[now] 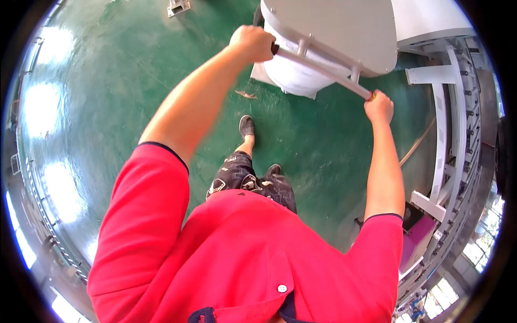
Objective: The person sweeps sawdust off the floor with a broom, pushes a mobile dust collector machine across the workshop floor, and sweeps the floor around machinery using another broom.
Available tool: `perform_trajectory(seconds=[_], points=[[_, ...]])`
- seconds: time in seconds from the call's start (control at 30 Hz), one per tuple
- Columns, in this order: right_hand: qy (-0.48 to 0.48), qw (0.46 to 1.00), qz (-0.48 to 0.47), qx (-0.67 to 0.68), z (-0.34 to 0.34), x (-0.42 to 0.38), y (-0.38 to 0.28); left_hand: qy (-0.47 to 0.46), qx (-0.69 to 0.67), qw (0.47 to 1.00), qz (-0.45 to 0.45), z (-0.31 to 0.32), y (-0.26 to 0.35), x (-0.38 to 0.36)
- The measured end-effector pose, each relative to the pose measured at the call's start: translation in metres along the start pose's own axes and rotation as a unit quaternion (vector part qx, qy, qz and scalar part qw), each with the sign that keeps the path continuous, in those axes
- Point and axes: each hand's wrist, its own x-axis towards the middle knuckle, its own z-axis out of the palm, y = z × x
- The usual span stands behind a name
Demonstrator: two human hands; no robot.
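A metal handlebar (328, 72) runs along the near edge of a large grey panel with rounded corners (344, 32). My left hand (254, 43) is closed around the bar's left end, where a black part shows beside my fingers. At the other end, my right hand (380, 107) wraps round the bar next to a small red and yellow part. Both arms are stretched forward. Beneath the panel is a white rounded body (296, 75), partly hidden by the panel and bar.
The shiny green floor (161, 70) spreads around my feet. On the right stand a white metal frame (441, 107) and a long rail with many fittings. A purple box-like part (417, 239) sits lower right. A metal foot bracket (178, 7) is at the top left.
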Motion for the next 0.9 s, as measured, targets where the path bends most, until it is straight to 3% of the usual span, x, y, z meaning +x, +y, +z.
perform_trajectory(seconds=[0.2,0.43,0.9], points=[[-0.044,0.998,0.036,0.005,-0.012,0.039,-0.044,0.045,-0.013,0.999,-0.018,-0.011,-0.048,0.044],[-0.048,0.998,0.038,-0.004,-0.009,0.035,-0.055,0.028,-0.024,0.999,-0.01,-0.01,-0.056,0.045],[-0.025,1.0,0.011,0.008,-0.006,-0.102,-0.037,0.028,-0.009,0.999,-0.042,0.022,-0.008,-0.096]])
